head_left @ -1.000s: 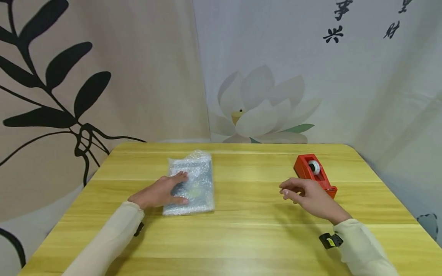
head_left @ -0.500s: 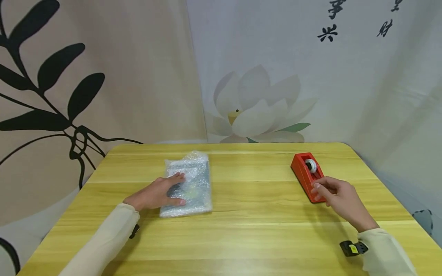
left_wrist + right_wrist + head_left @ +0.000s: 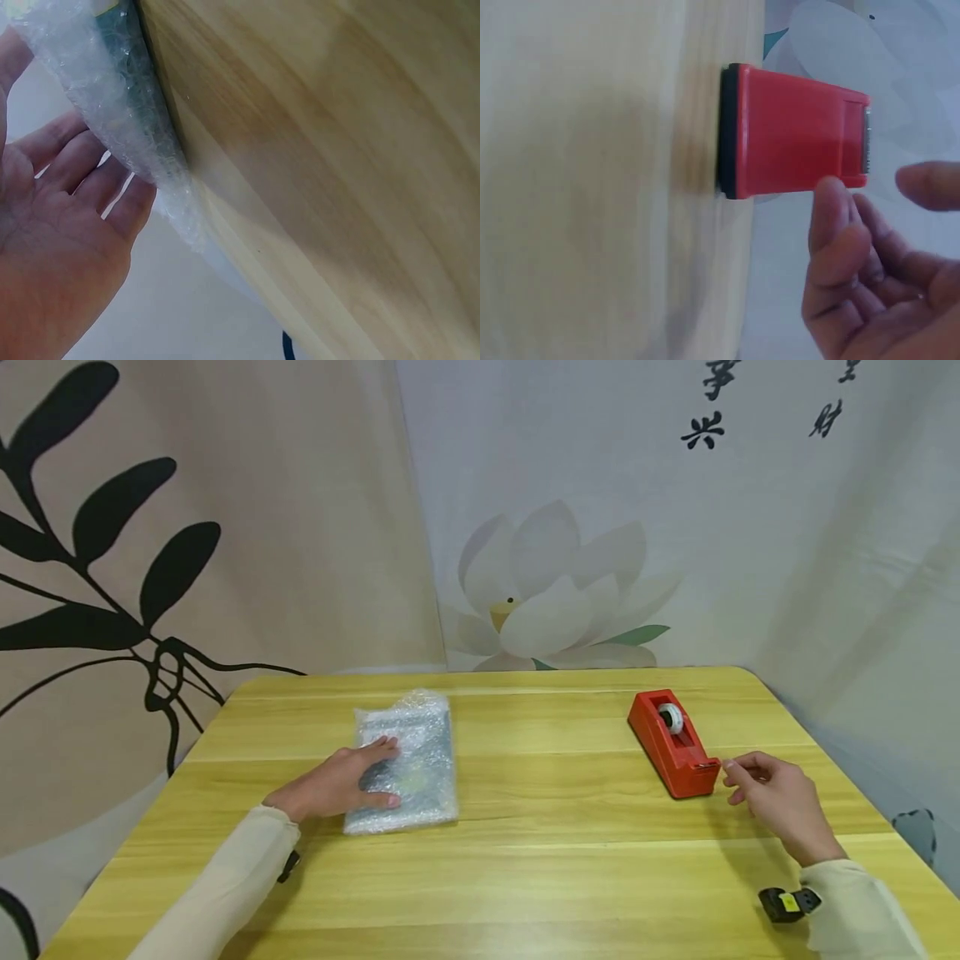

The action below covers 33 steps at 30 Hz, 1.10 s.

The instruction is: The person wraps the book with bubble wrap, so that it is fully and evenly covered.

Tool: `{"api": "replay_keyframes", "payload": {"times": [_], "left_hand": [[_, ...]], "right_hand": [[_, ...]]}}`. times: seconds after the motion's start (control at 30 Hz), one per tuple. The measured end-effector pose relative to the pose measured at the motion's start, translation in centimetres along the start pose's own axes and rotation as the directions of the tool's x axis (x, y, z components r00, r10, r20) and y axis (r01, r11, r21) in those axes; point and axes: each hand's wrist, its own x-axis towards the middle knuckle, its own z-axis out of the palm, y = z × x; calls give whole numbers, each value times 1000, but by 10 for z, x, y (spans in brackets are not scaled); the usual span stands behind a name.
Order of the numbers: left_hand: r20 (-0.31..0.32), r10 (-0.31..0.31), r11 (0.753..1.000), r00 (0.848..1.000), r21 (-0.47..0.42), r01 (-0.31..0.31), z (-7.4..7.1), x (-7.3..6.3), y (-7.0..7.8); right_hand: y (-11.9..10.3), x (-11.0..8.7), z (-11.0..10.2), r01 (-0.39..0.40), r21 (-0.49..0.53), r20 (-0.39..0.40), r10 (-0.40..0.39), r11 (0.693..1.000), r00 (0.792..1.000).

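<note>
A flat, bubble-wrapped package lies left of centre on the wooden table. My left hand rests on its left side with thumb and fingers spread. In the left wrist view, the fingers of my left hand meet the bubble wrap along its edge. A red tape dispenser with a white tape roll stands to the right. My right hand is beside its toothed cutter, fingers loosely bent. The right wrist view shows the thumb apart from the fingers, with no tape visible between them.
The yellow wood-grain table spans the lower view, its far edge meeting a printed cloth backdrop. A small black camera sits on the right wrist.
My right hand has moved right, passing the front of the tape dispenser to the right side of its cutter. The left hand stays on the package; the head view has shifted slightly.
</note>
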Motion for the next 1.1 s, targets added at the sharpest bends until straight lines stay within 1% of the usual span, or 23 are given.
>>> {"api": "replay_keyframes", "payload": {"times": [0.2,0.3,0.4,0.47,0.53,0.67,0.77,0.8,0.93,1.1], "left_hand": [[-7,5,1000,1000,-12,-5,1,-1,0],[-14,5,1000,1000,-11,-5,2,-2,-1],[-20,4,1000,1000,-4,-4,3,-2,-1],[-22,4,1000,1000,0,-4,3,-2,-1],[-26,5,1000,1000,7,-5,3,-1,-1],[-35,9,1000,999,12,-9,3,0,-1],[-41,12,1000,999,10,-12,3,0,-1],[-43,11,1000,999,11,-11,3,0,-1],[-44,5,1000,999,12,-5,3,-1,-1],[-45,3,1000,999,13,-2,5,-1,-3]], "right_hand": [[2,5,4,-72,-5,97,72,997,993],[-1,7,8,-95,20,120,92,995,989],[-6,7,11,-106,41,121,101,993,988],[-8,7,12,-96,46,107,90,994,990],[-11,6,12,-66,43,84,63,997,994],[-15,6,9,8,-11,-4,-8,1000,1000],[-18,8,5,36,-50,-72,-39,998,997],[-19,9,3,44,-60,-84,-49,997,995],[-18,15,0,70,-109,-87,-79,992,993],[-16,20,1,74,-155,-60,-84,985,995]]}}
